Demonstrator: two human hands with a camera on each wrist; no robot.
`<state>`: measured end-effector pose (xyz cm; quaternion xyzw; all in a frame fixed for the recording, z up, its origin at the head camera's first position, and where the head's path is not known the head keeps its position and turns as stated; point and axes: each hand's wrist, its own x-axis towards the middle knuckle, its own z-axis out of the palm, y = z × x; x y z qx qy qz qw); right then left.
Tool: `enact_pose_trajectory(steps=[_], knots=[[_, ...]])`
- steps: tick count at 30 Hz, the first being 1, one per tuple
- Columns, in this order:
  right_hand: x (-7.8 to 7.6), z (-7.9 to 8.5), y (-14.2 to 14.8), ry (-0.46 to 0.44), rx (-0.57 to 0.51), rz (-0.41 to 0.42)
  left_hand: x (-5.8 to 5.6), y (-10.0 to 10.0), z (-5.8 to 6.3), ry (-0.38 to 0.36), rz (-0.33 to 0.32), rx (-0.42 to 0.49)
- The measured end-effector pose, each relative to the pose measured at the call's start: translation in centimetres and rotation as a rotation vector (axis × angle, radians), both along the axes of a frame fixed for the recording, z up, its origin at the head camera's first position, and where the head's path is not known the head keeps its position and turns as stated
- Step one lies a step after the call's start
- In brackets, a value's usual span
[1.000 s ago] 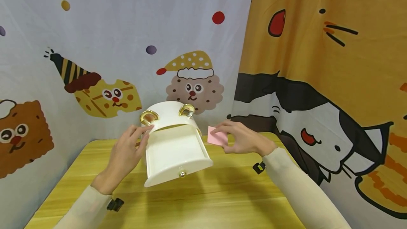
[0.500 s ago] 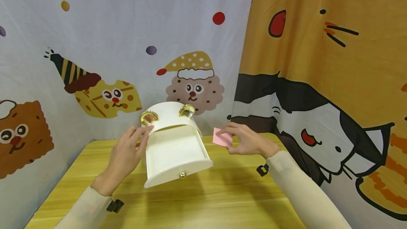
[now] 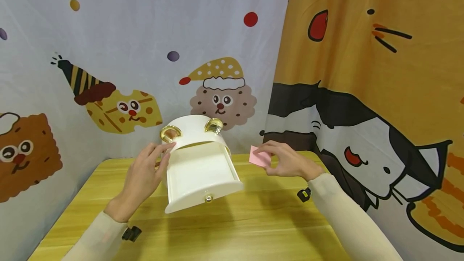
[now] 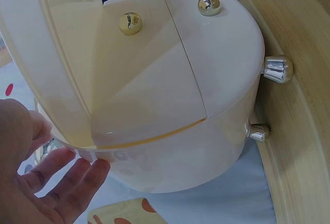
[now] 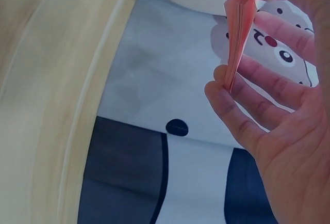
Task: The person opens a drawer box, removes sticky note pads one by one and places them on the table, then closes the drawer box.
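Note:
A white rounded drawer box (image 3: 192,127) with two gold ear-shaped loops stands on the table. Its top drawer (image 3: 201,168) is pulled out, and a small gold knob (image 3: 208,199) sits on the drawer's front. My left hand (image 3: 142,176) rests with its fingertips against the box's left side; in the left wrist view its relaxed fingers (image 4: 77,182) touch the wall near the drawer opening. Right of the box, above the table, my right hand (image 3: 286,159) pinches a pink pad of sticky notes (image 3: 259,157) between thumb and fingers. The right wrist view shows the pad's layered edge (image 5: 238,38).
The wooden table (image 3: 232,233) runs below both hands. Two lower drawers, one with a gold knob (image 4: 209,5), and metallic feet (image 4: 278,69) show in the left wrist view. Behind the table hangs a cartoon-printed cloth (image 3: 217,7), with an orange part (image 3: 344,51) at right.
My right hand has moved a little to the right with the sticky notes, farther from the drawer box. The left hand and the pulled-out drawer have stayed in place.

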<state>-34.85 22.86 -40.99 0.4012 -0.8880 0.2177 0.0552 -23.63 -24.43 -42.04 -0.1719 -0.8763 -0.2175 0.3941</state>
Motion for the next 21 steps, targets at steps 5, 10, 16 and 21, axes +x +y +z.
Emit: enact_pose_trajectory(steps=[5,10,16,21], knots=[[-0.2,-0.5,0.7,-0.004,-0.011,-0.016,0.0,0.1,0.1,0.002,-0.003,0.004],[-0.4,-0.9,1.4,-0.022,-0.017,-0.034,-0.1,0.1,0.2,0.002,-0.003,0.003],[-0.5,-1.5,2.0,-0.052,-0.022,-0.052,0.0,0.1,0.3,0.001,-0.008,0.003],[-0.7,-2.1,2.5,-0.066,-0.023,-0.065,0.1,0.1,0.2,-0.003,-0.009,0.006]])
